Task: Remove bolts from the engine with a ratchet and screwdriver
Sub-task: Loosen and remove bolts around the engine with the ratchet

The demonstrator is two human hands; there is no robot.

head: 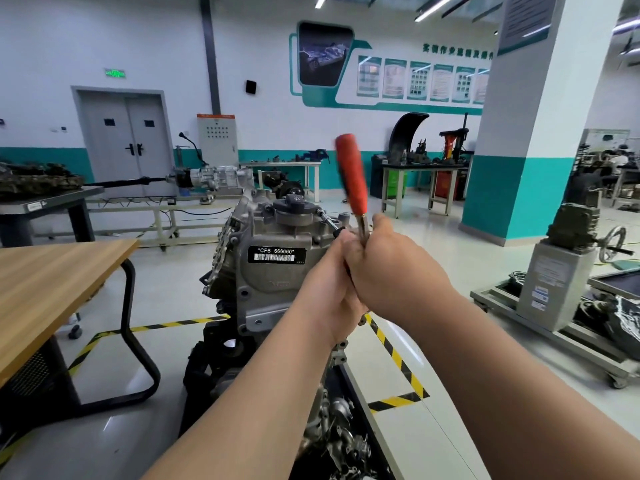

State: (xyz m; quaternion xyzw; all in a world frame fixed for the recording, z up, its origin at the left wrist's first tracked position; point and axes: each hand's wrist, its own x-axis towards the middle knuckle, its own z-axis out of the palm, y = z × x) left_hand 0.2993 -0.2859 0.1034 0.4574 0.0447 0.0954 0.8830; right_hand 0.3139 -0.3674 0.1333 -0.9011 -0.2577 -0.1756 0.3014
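Engine point(277, 268) w/ black oil cap point(295, 204) sits ahead; left hand point(325, 289) & right hand point(391, 268) pressed together, both clamped on red-handled ratchet point(351, 174), its extension reaching a top bolt point(320, 212).

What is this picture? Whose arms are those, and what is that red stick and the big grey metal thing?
This picture comes from a camera worn on a person's head, so you see what they see: their own two bare arms reaching forward. The big grey metal block with a black and white barcode label is a car engine, standing in a workshop. The left hand and the right hand are pressed close together. The right hand grips a tool with a long red handle that sticks up and looks blurred. A thin metal shaft reaches from the hands to the engine's top, beside a round black cap. It is probably turning a bolt, though the bolt itself is too small to see. On the left is a wooden table. On the floor run yellow and black stripes.
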